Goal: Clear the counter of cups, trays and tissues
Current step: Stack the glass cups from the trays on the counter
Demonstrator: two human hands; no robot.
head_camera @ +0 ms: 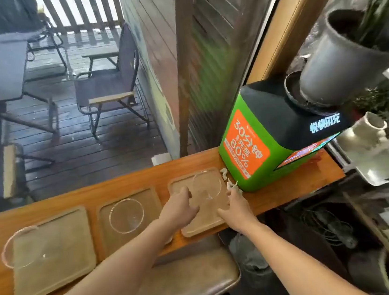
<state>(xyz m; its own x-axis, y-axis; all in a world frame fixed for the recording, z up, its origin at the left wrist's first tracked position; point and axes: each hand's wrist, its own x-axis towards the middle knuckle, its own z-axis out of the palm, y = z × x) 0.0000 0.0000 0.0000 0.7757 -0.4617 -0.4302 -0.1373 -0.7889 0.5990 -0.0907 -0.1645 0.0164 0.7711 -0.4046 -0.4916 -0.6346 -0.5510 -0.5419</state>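
Note:
Three tan trays lie in a row on the wooden counter point(129, 180): left tray point(55, 257), middle tray point(151, 201), right tray point(205, 222). A clear glass cup stands on each: one point(20, 247) at the left tray's edge, one point(126, 215) in the middle, one point(206, 185) on the right. My left hand point(180, 208) rests on the right tray, fingers touching the right cup's side. My right hand point(236, 207) lies at that tray's right edge, fingertips at the crumpled white tissues point(229, 179).
A green and black charging kiosk point(261, 139) stands on the counter's right end, just beyond the tissues. Potted plants point(340, 63) sit behind it. A padded stool point(188, 283) is below the counter. Outside are a deck table and folding chairs point(109, 84).

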